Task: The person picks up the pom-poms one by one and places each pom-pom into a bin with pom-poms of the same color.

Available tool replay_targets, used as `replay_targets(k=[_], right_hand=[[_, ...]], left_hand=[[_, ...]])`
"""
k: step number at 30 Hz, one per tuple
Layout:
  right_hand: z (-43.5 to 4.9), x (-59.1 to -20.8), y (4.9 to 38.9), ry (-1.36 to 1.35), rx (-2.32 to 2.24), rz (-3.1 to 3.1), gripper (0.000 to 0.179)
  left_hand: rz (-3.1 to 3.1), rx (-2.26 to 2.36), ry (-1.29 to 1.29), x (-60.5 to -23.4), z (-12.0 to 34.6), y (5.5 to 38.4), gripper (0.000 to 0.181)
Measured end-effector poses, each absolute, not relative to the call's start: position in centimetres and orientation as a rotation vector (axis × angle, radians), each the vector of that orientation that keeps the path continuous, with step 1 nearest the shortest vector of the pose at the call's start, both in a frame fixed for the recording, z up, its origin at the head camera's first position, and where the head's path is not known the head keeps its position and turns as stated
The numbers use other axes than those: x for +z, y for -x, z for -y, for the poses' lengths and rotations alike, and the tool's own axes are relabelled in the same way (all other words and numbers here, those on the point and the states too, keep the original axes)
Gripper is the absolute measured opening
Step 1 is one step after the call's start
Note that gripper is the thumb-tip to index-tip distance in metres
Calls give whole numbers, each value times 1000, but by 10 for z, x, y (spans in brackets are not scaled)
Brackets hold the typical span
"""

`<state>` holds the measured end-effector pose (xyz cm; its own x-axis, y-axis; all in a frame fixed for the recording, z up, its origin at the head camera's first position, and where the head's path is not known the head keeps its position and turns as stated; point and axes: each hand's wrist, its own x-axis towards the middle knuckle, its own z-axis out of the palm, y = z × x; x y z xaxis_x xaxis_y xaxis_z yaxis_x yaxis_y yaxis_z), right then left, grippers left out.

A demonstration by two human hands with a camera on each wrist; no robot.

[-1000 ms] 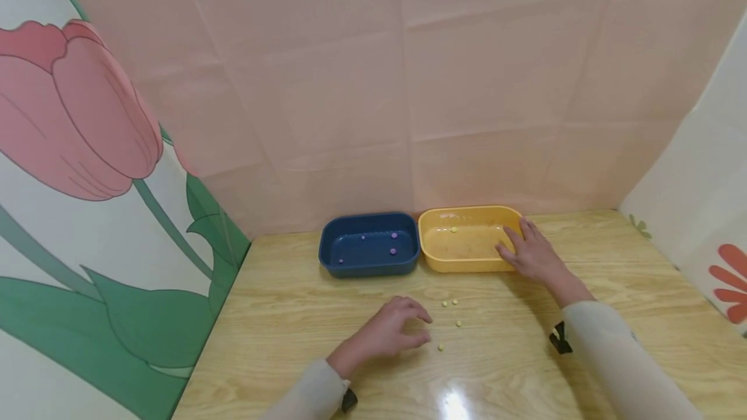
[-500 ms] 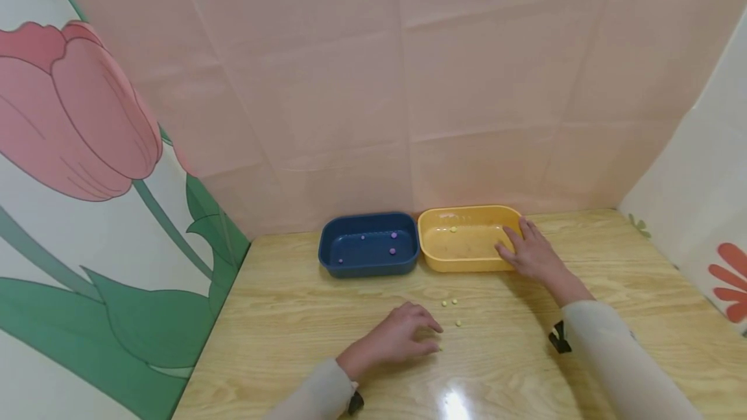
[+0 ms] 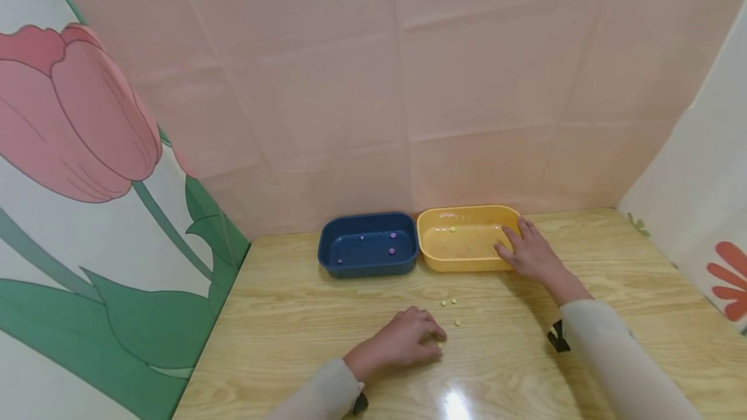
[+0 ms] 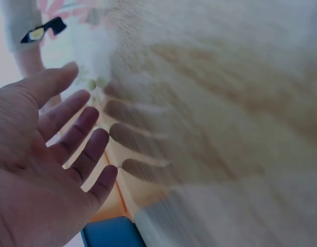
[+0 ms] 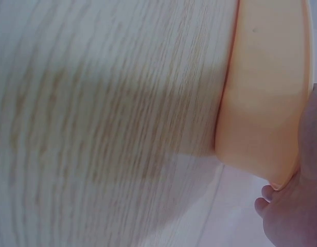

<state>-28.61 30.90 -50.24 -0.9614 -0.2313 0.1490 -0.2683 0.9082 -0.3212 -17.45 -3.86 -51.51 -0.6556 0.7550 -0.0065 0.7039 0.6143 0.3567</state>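
Head view, glossy yellow tray [image 3: 467, 265], round pellets [image 3: 457, 323]

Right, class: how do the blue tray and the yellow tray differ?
The blue tray holds purple pieces; the yellow tray shows a yellow piece. The right hand touches the yellow tray; no hand touches the blue tray. Both have rounded corners and stand on the table.

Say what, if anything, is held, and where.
Right hand grips the yellow tray by its right rim. Left hand is at a yellow bead; whether it's pinched is unclear.
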Motion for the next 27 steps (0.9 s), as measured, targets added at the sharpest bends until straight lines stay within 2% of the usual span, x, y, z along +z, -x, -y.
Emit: replay_targets(k=[10,27], right_hand=[[-307,-501,286,-404,504,2956,69],[-308,-501,286,-415,486,2944,66]], left_hand=[[-2684,430,-1179,-516,35,177,24],[-2731,271,-1204,-507,21,175,3]])
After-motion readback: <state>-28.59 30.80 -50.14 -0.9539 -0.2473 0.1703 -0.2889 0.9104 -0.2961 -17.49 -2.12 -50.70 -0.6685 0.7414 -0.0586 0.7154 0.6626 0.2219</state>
